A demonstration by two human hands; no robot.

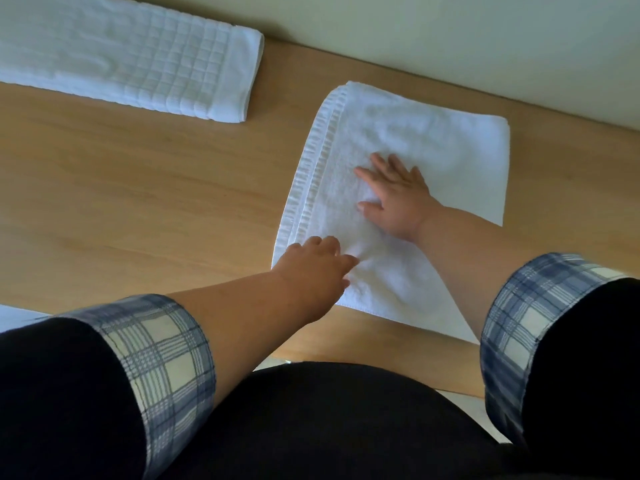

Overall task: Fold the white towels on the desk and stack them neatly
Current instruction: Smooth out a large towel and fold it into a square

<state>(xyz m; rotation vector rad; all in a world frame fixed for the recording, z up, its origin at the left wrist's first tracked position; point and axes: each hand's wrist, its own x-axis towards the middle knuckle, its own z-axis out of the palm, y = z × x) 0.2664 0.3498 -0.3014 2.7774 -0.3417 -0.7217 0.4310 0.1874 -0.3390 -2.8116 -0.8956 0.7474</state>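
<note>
Folded towel (433,161), lying on the desk (138,185) right of centre, its long axis running from the near edge toward the wall, with the stacked hems along its left side. The right hand (391,199) lay flat on its middle, fingers spread, gripping nothing. The left hand (311,268), nearer the hems, curled its fingers at the near-left corner and appeared to pinch the fabric. Count: two towels in plain view, the second towel (138,57) folded long, well apart at far left; two hands.

Single head view: steep, tilted downward look, close above left hand (311,268) and right hand (394,202); counter (138,185) around them, wall (450,36) beyond.
</note>
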